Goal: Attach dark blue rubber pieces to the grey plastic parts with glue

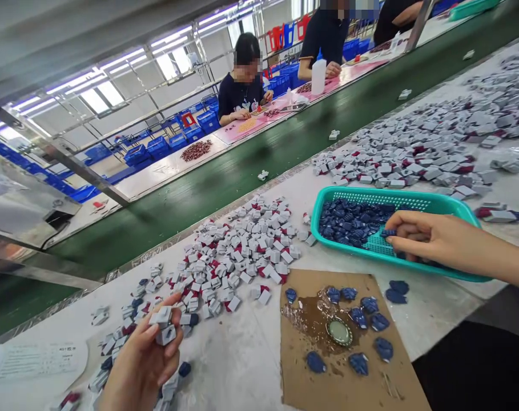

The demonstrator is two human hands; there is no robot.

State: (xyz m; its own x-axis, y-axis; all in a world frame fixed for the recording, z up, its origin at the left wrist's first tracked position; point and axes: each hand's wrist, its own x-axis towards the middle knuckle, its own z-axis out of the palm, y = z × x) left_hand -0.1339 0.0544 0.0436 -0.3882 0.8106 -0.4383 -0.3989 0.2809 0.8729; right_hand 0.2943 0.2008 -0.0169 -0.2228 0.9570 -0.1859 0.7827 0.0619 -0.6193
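Observation:
My left hand (145, 357), palm turned up, is closed around one or two small light-grey plastic pieces (164, 332) above the table. Inside the turquoise plastic basket (439, 201), my right hand (434, 238) pinches a small dark-blue piece (388, 233) between thumb and forefinger. A heap of similar dark-blue pieces (349, 220) fills the basket's left side. In front of it lies a brown cardboard sheet (297, 377) with a wet stain, a round cap (339, 331) of pale liquid and several dark-blue pieces (358, 363).
Piles of grey and dark-red pieces (237, 251) cover the table beyond my left hand, with a larger pile (413, 137) behind the basket. A green conveyor belt (225, 177) runs past. Across it sit co-workers (242, 94) near a white squeeze bottle (318, 77). A printed paper (36, 365) lies at left.

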